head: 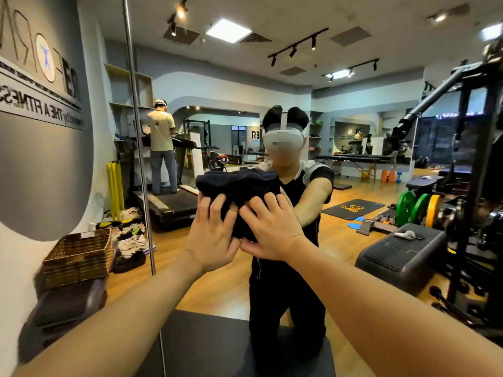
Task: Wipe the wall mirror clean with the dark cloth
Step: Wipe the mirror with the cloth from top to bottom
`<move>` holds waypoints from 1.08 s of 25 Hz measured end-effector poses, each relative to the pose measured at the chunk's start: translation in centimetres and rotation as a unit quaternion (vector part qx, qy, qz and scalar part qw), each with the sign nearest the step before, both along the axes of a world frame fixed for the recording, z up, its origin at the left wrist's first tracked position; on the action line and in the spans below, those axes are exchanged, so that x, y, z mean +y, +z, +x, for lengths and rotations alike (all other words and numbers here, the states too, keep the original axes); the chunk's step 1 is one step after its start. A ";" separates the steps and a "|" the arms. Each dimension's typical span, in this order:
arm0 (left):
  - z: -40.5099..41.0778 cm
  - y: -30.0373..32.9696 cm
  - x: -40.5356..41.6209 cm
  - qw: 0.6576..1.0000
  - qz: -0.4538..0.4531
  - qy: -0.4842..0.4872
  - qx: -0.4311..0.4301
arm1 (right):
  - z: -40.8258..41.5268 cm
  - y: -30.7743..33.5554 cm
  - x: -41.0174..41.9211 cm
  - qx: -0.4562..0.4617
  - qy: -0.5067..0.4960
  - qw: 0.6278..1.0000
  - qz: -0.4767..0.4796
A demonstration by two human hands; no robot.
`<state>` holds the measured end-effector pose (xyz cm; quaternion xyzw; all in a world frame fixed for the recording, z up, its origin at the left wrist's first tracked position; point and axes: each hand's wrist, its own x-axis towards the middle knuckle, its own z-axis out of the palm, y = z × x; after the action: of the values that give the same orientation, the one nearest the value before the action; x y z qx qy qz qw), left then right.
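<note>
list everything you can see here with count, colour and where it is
wall mirror: one, fills the wall ahead, reflecting the gym
dark cloth: one, navy, bunched against the mirror at centre
wicker basket: one, brown, lower left
shoes: several, mixed colours, on the floor beside the basket
weight plates: three, two green and one yellow, right
left hand: one, fingers pressing the cloth
right hand: one, fingers pressing the cloth

This is a gym: the wall mirror (353, 164) reflects a treadmill (166, 202), colored weight plates (416, 210), a black weight machine (468, 148), exercise mats (353, 209) and fitness lettering (40, 104).
</note>
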<state>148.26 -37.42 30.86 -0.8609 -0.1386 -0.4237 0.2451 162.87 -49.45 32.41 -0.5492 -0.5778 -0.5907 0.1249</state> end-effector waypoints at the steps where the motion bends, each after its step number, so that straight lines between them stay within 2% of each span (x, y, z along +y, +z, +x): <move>1: 1.4 -0.2 -1.1 1.000 0.000 -0.015 -0.009 | 1.3 0.0 -1.3 -0.003 -0.003 1.000 0.000; 10: 12.6 -1.1 -10.6 0.992 0.064 -0.086 -0.064 | 11.6 -0.3 -12.5 -0.010 -0.010 1.000 0.013; 27: 28.5 -0.3 -28.1 0.987 0.094 -0.126 -0.027 | 26.2 -0.8 -31.2 -0.001 -0.120 0.993 0.014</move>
<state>176.71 -65.55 30.60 -0.8331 0.0046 -0.4851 0.2658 189.10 -80.66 31.59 -0.6122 -0.4992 -0.6103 0.0603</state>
